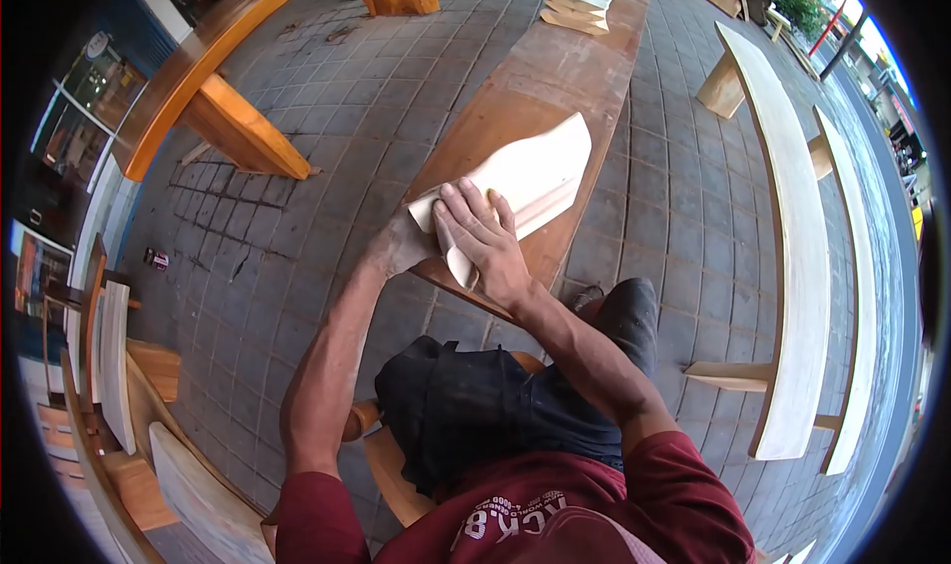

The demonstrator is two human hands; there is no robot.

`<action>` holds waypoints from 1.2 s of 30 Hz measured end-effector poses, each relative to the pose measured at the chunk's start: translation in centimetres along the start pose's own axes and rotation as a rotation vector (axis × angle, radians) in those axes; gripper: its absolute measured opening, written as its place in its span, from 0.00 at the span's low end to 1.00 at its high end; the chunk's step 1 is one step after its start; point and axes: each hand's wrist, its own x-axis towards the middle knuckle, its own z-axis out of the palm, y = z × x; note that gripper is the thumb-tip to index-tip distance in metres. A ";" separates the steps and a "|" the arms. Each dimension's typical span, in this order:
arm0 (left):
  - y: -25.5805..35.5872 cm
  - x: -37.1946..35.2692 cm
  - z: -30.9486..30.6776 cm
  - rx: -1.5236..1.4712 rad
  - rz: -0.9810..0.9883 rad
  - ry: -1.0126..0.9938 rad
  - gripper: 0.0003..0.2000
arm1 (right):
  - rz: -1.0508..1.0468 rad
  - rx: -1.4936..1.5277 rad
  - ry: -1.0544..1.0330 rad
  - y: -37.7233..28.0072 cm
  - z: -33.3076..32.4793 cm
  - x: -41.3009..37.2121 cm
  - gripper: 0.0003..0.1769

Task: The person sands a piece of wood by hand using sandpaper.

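Observation:
A pale, curved wooden piece (pixel 545 173) lies on a long brown wooden bench (pixel 495 118) in front of me. My left hand (pixel 404 244) is at the near left end of the piece, its fingers mostly hidden behind the wood and my other hand. Laid over the near end, my right hand (pixel 475 227) presses a light, folded sheet (pixel 461 267) against the wood, with its fingers over it. The sheet's loose end hangs below the palm.
Several pale pieces are stacked (pixel 582 1) at the bench's far end. An orange-brown table (pixel 213 59) stands at the left. Long pale benches (pixel 792 237) run along the right. Wooden furniture (pixel 149 485) is at the lower left, on grey paving.

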 end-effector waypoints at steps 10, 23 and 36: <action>-1.1 -0.1 -0.1 0.089 0.088 0.028 0.34 | 0.221 -0.266 0.435 10.0 -3.6 0.8 0.35; -0.1 -0.8 0.3 0.108 0.022 0.074 0.35 | 0.058 -0.213 0.261 6.8 -2.9 0.1 0.27; -0.5 -0.8 0.4 0.005 0.079 0.084 0.28 | -0.024 -0.178 0.212 7.4 -3.7 0.9 0.33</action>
